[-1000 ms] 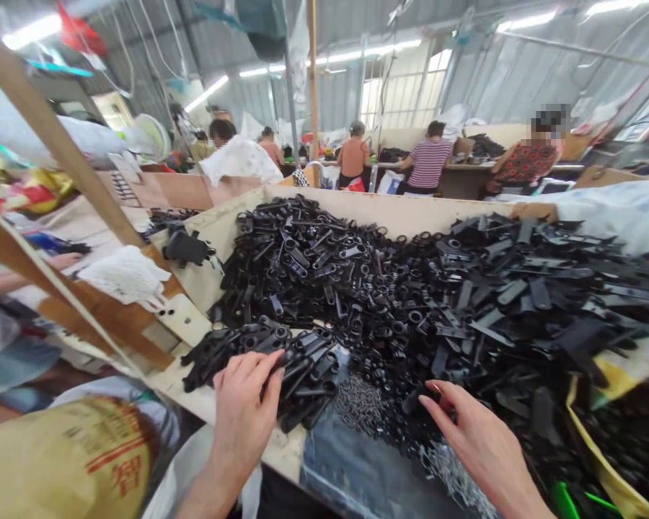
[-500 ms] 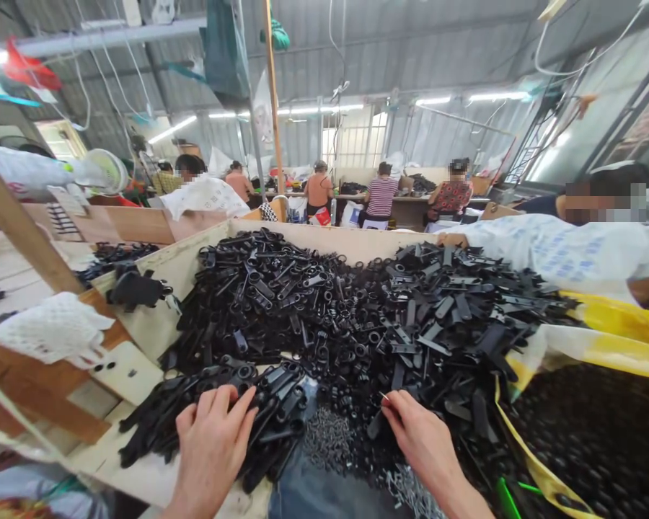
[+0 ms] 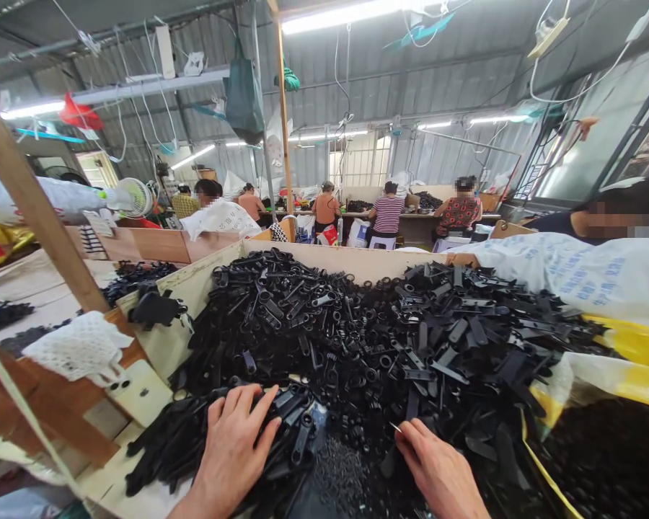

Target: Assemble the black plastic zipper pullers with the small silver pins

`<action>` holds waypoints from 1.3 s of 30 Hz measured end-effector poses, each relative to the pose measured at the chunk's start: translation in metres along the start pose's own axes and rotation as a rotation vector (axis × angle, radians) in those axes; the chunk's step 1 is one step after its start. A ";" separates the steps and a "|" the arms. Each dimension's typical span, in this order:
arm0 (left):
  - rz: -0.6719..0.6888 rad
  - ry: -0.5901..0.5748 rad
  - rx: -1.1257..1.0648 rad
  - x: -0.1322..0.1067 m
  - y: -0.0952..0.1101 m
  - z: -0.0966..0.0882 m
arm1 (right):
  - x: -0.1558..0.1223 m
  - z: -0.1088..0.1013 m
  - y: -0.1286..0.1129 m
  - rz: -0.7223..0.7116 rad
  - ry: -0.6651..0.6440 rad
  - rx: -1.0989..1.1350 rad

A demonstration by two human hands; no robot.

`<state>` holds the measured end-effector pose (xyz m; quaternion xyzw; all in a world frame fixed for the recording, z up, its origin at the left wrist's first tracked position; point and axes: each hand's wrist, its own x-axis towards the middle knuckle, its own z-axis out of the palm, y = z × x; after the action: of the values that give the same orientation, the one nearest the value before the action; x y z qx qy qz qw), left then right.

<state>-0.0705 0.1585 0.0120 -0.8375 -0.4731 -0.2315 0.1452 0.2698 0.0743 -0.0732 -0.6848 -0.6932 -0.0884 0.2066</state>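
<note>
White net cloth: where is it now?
In the head view, the white net cloth lies at the left on a wooden beam, left of the black parts pile.

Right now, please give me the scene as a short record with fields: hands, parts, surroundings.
Left hand: open, flat on aligned black parts
Right hand: pinches thin pin at the pile's near edge
Pile: loose black plastic pieces, filling wooden bin
Left of bin: white mesh cloth
Right side: co-worker's sleeve, yellow bag
</note>
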 end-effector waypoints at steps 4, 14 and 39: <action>0.047 -0.110 -0.020 0.062 0.008 -0.001 | -0.004 0.009 0.003 0.006 0.079 0.036; 0.075 -0.093 0.038 0.185 0.018 0.078 | 0.000 0.027 0.014 -0.040 0.035 0.052; -0.147 0.032 -0.427 0.056 0.140 0.106 | -0.003 -0.034 -0.012 0.278 0.057 0.628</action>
<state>0.1015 0.1771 -0.0523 -0.8087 -0.4708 -0.3497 -0.0454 0.2640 0.0573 -0.0422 -0.6730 -0.5804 0.1392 0.4368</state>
